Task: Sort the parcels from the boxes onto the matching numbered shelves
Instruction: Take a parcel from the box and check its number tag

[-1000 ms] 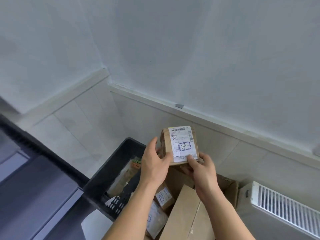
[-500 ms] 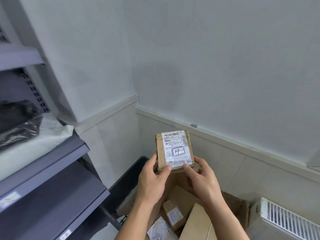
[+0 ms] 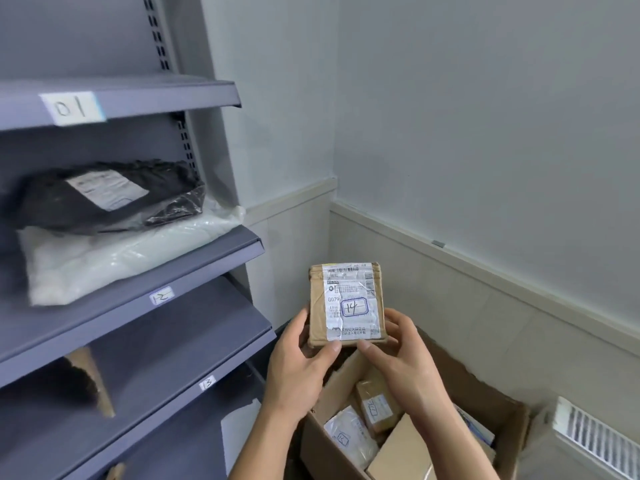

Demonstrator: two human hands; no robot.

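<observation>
The small brown cardboard parcel (image 3: 346,304) with a white label marked 14 stands upright above the open cardboard box (image 3: 498,407), its lower corners pinched between thumb and fingers of the left hand (image 3: 298,368) and right hand (image 3: 403,358), forearms angled upward, beside the grey metal shelves (image 3: 194,258).

I hold the parcel (image 3: 346,303) between my left hand (image 3: 298,362) and right hand (image 3: 398,358), above the box (image 3: 485,386) of smaller parcels (image 3: 375,408), with the shelves to my left, where one bag (image 3: 104,195) lies on another bag (image 3: 121,251) on shelf 12 (image 3: 194,271), above shelf 13 (image 3: 166,362).
</observation>
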